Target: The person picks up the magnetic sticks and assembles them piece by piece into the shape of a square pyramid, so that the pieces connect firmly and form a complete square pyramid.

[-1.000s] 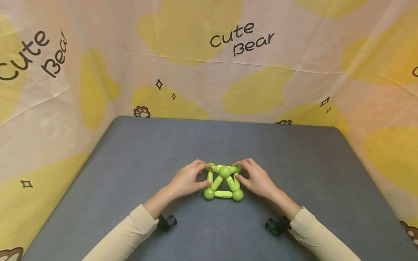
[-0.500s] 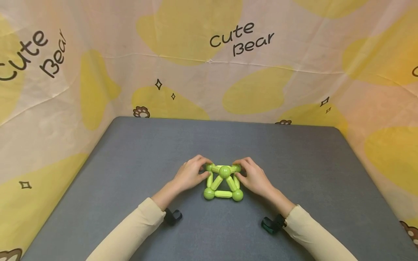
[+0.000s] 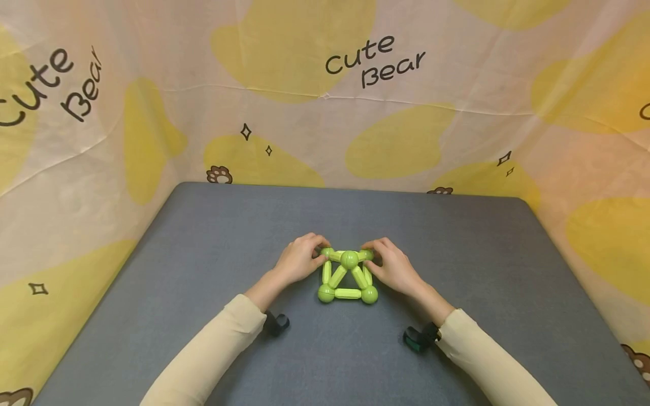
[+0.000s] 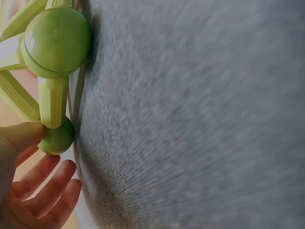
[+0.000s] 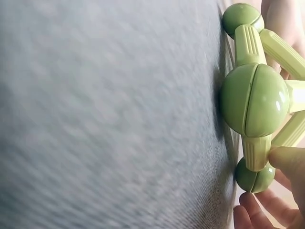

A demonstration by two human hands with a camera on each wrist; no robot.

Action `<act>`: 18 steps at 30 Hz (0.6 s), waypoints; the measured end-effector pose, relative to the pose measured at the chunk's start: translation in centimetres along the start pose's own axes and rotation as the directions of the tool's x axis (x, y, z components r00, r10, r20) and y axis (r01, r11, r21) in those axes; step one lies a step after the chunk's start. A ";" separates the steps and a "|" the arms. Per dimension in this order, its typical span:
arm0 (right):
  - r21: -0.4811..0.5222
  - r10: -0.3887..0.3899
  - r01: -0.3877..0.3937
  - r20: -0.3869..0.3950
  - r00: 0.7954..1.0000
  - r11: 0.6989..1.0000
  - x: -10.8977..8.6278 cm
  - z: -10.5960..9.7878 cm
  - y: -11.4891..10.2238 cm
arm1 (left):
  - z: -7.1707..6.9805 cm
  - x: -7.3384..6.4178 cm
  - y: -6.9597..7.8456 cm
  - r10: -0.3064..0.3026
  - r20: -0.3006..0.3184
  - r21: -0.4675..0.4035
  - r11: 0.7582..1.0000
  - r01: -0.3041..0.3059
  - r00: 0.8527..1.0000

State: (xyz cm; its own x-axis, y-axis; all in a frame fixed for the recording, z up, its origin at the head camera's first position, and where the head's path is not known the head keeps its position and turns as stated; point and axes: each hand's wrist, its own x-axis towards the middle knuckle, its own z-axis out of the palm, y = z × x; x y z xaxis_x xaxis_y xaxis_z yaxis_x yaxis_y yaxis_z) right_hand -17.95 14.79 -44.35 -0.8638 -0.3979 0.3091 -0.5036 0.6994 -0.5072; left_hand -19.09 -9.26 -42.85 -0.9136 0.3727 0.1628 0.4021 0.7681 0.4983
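A light-green pyramid of rods and balls (image 3: 348,294) stands on the grey table, its square base flat and one ball (image 3: 349,260) at the peak. At the far left corner, my left hand (image 3: 299,259) pinches the base ball (image 4: 57,138) between thumb and fingers. My right hand (image 3: 396,265) grips the far right corner the same way, its thumb by the rod end and its fingers at the ball (image 5: 255,176). Both far balls are partly covered by fingers in the head view. The near corner balls (image 3: 326,293) are untouched.
The grey table (image 3: 203,242) has rounded far corners. Patterned cloth (image 3: 284,67) hangs behind it and along both sides. A dark wrist device (image 3: 421,337) sits under the right wrist, another dark device (image 3: 277,323) under the left.
My left hand has drawn in from spanning the left side to the far left ball. The pyramid has slid slightly away from me, and both hands have moved forward with it.
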 end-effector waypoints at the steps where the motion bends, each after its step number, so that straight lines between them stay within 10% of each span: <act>1: 0.001 0.001 -0.001 0.004 1.000 1.000 0.2 0.0 0.1 | 0.0 0.2 -0.1 -0.005 -0.004 0.000 1.000 0.005 1.000; 18: 0.018 0.090 -0.091 0.050 0.995 0.996 3.5 0.1 1.7 | -0.2 3.4 -0.9 -0.125 0.028 -0.010 0.992 0.125 0.992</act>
State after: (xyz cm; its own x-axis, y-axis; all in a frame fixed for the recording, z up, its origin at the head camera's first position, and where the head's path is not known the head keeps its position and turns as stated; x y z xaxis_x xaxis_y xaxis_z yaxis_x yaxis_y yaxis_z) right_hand -21.88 14.50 -44.24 -0.9052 -0.3627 0.2216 -0.4232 0.7217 -0.5478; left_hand -22.58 -8.80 -42.64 -0.9546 0.2880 0.0756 0.2839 0.8035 0.5233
